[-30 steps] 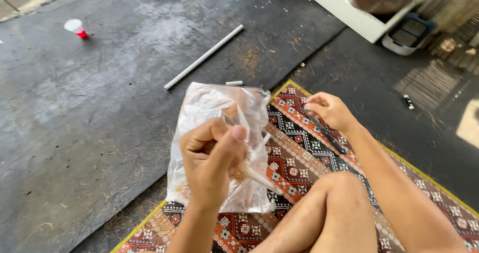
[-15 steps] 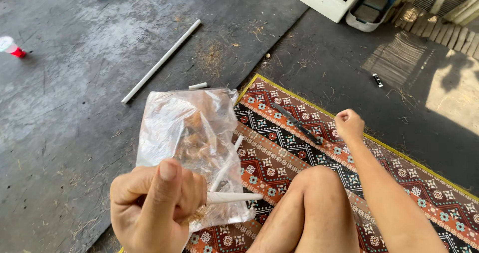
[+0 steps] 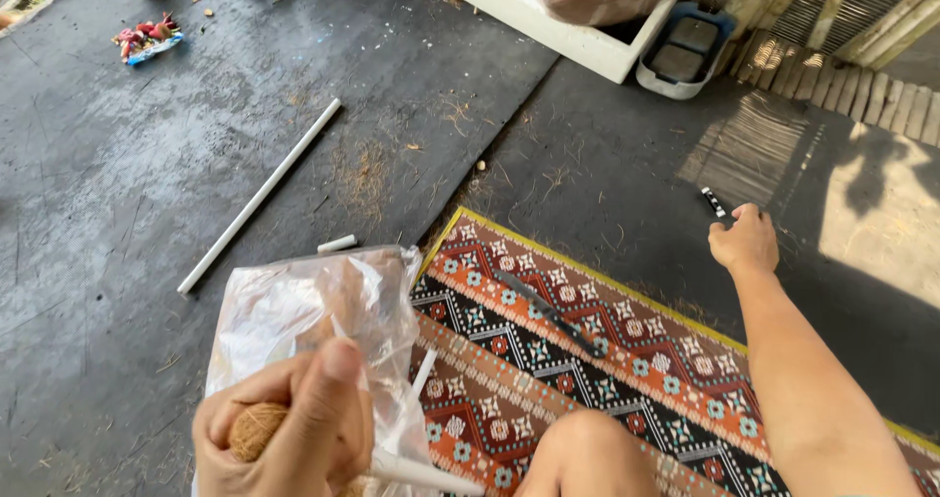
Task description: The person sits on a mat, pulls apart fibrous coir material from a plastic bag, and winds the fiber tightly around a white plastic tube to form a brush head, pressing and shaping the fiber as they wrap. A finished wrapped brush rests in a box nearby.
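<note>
Left hand [image 3: 284,428] raised close, fingers clamped on a coir ball [image 3: 257,428] and white tube [image 3: 416,473], bag [image 3: 313,321] behind. Right hand [image 3: 746,242] stretched past the mat [image 3: 627,350], fingers curled by a small dark lighter-like object [image 3: 713,201] on the floor; contact unclear.

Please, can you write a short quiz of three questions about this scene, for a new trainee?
1. True or false: the left hand holds a white tube near the clear plastic bag.
2. What is the right hand nearest to? A) the long white pipe B) the small dark object on the floor C) the white tray
3. What lies on the patterned mat between the hands?

Key: 1 true; 2 B; 3 a dark knife.
</note>
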`<state>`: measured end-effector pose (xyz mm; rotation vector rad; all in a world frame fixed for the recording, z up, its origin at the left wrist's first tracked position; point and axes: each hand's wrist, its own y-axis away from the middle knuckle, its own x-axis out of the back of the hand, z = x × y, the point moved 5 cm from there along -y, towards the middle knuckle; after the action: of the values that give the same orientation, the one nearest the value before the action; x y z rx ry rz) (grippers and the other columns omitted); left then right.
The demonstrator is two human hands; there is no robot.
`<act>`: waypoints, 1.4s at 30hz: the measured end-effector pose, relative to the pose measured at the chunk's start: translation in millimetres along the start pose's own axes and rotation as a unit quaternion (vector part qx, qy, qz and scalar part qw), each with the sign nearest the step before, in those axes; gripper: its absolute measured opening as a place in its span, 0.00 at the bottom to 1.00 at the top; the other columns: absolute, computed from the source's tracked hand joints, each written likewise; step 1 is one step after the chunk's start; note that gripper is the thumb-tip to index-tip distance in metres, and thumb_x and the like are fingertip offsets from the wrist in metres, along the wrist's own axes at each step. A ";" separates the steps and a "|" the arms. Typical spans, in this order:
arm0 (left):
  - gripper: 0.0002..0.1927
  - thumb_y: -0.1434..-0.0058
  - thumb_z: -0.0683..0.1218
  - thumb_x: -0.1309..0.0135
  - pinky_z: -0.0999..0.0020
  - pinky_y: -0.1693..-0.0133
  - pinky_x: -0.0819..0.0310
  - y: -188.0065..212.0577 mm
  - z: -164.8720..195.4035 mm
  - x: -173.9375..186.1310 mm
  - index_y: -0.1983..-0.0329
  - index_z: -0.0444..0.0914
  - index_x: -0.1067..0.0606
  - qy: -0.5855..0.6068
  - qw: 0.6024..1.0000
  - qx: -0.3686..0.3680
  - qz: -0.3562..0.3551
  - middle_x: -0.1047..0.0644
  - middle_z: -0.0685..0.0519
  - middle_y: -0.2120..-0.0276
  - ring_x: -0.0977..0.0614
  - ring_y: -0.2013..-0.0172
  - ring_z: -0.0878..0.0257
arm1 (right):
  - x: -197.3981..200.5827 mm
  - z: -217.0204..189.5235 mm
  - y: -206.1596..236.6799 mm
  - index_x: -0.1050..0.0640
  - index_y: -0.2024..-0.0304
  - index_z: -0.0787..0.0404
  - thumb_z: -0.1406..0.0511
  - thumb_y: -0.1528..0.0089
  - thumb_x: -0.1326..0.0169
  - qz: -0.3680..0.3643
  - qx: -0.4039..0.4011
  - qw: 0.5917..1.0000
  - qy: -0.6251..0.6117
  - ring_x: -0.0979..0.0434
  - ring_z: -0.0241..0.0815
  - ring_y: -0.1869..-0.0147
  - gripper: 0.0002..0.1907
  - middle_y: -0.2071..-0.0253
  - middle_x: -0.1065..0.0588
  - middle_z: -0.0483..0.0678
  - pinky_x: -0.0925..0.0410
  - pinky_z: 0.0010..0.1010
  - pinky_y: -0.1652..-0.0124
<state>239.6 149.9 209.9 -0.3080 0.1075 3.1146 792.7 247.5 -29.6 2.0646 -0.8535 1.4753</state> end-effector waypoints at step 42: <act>0.09 0.31 0.50 0.48 0.73 0.80 0.50 29.9 36.0 -9.9 0.62 0.40 0.25 0.071 0.987 -0.137 0.055 0.33 0.64 0.82 0.39 0.81 0.75 | 264.7 -324.8 343.0 0.35 0.67 0.58 0.55 0.28 0.62 -0.586 0.411 0.628 -0.306 0.49 0.32 0.73 0.18 0.74 0.44 0.39 0.45 0.27 0.73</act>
<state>241.8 122.6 249.0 -0.5473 -0.3157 3.2109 394.8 169.2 329.2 2.7661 1.1994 0.3025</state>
